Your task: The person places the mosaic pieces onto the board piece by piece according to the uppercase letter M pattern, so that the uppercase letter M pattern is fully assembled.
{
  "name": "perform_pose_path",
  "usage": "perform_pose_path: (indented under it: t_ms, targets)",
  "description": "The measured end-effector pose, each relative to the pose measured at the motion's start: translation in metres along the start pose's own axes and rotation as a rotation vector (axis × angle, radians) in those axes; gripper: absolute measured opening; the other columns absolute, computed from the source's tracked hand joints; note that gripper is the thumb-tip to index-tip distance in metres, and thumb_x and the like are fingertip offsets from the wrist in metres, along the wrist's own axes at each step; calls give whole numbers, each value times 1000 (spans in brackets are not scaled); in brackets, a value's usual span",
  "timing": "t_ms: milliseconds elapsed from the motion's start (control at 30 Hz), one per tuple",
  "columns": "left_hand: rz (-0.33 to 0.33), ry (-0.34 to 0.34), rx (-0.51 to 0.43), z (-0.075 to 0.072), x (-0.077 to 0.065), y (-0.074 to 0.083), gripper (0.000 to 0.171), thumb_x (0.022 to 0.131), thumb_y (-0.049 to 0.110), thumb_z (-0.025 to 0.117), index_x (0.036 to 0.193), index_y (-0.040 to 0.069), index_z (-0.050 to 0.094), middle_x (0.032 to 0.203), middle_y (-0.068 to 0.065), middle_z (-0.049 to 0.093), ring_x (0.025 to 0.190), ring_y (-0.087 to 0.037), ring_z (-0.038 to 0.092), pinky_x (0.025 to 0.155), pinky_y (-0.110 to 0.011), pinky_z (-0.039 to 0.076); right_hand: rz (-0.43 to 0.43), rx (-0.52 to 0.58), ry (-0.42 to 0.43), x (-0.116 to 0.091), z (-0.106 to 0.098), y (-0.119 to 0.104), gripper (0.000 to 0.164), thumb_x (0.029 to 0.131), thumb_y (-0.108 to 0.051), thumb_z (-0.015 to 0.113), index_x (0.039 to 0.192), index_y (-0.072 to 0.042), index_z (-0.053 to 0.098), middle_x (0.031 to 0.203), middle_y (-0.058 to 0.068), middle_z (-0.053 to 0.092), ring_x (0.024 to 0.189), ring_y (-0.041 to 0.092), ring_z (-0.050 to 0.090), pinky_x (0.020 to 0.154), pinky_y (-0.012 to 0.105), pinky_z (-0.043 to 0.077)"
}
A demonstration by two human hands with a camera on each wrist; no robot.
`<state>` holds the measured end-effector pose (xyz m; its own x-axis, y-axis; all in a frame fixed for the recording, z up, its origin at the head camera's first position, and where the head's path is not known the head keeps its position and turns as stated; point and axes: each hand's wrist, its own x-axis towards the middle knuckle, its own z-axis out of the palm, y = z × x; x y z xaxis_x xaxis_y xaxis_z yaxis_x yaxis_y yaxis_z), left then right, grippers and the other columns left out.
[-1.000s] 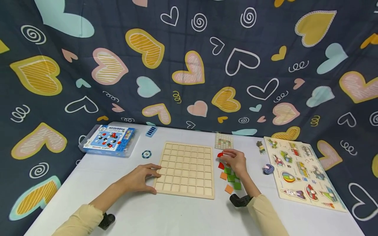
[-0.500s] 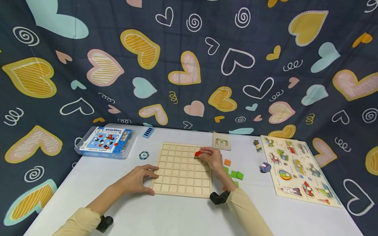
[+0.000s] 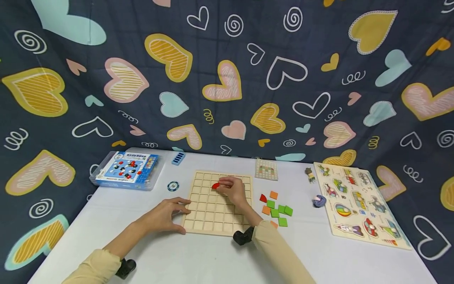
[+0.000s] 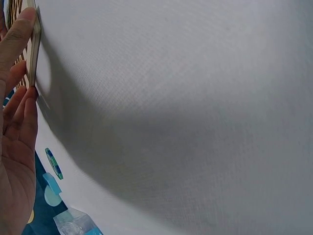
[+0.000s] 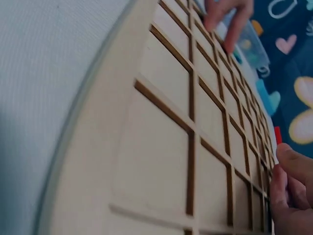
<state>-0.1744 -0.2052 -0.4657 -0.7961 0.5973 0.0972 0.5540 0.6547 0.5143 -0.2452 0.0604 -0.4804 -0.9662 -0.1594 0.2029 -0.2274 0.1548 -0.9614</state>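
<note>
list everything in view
grid: one, wooden, centre
wedges: two, red, over and beside grid
tiles: eight, five green, three orange, right
card: one, cream, beyond tiles
kit: one, blue, left
barred piece: one, blue, near kit
chip: one, teal, near kit
puzzle: one, cream, far right
figurine: one, dark, beside puzzle
trinket: one, purple, beside puzzle
backdrop: one, navy, behind
table: one, white, below
devices: two, black, wrists
left grip: one, beige sleeve, touching grid
right grip: one, beige sleeve, pinching wedge
</note>
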Motion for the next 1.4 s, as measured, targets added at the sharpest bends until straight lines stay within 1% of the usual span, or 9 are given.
perform_pose_path:
  t_ms: [233, 333, 467, 600, 800, 900, 1033, 1233, 1400]
  targets:
    - [2, -8, 1, -1, 2, 0, 58, 63, 42, 87, 108, 10, 72, 130, -11, 58, 120, -34, 53, 100, -50, 43, -22, -24, 1, -1, 19, -3, 29, 75, 10, 74, 103, 13, 66, 97, 25, 69, 89, 37, 68, 76, 30, 58]
    - [3, -13, -1, -1, 1, 1, 57, 64, 42, 86, 108, 9, 72, 130, -12, 57, 120, -35, 53, 100, -51, 43, -50, -47, -8, -6, 23, -13, 28, 74, 13, 73, 101, 15, 65, 94, 27, 69, 86, 37, 68, 74, 30, 58]
    - [2, -14, -5, -1, 1, 2, 57, 64, 42, 86, 108, 9, 72, 130, -12, 57, 120, -35, 53, 100, -52, 43, -58, -28, -13, -12, 27, -32, 27, 73, 18, 71, 98, 20, 62, 92, 34, 66, 84, 45, 66, 74, 43, 58]
    - [7, -7, -6, 0, 0, 2, 57, 64, 40, 87, 108, 9, 72, 129, -12, 58, 120, -34, 53, 100, -51, 44, -65, -9, 5, -8, 34, -19, 28, 71, 18, 73, 97, 19, 63, 92, 34, 65, 83, 47, 65, 74, 47, 56]
    - [-6, -11, -7, -1, 1, 2, 57, 64, 40, 87, 109, 9, 72, 130, -12, 57, 121, -33, 52, 101, -50, 43, -56, -80, 25, -1, 42, -1, 29, 71, 11, 78, 98, 13, 66, 90, 24, 69, 81, 36, 69, 71, 31, 59]
    - [-3, -11, -13, -1, 1, 2, 57, 64, 40, 87, 108, 8, 72, 130, -13, 57, 120, -35, 53, 100, -51, 43, -40, -126, 23, -1, 42, -2, 30, 70, 10, 79, 97, 11, 68, 89, 21, 71, 81, 32, 70, 69, 25, 58]
    - [-10, -12, -18, 0, 1, 3, 56, 63, 39, 87, 109, 9, 72, 131, -12, 57, 121, -34, 52, 101, -51, 43, -51, -145, 8, -3, 38, -4, 30, 69, 12, 78, 98, 12, 67, 90, 23, 70, 81, 33, 69, 70, 26, 58]
    - [-24, -18, -6, 1, 3, 3, 57, 63, 39, 87, 110, 10, 72, 132, -11, 57, 122, -34, 52, 102, -50, 42, -62, -113, -19, -5, 30, -7, 27, 73, 14, 74, 98, 15, 66, 90, 26, 69, 81, 36, 68, 70, 28, 58]
    - [-25, -17, -7, 0, 1, 3, 57, 63, 40, 87, 109, 9, 72, 131, -12, 57, 121, -34, 52, 101, -50, 43, -15, -75, -13, -5, 18, -8, 27, 76, 12, 72, 102, 14, 65, 92, 26, 69, 84, 37, 68, 72, 29, 58]
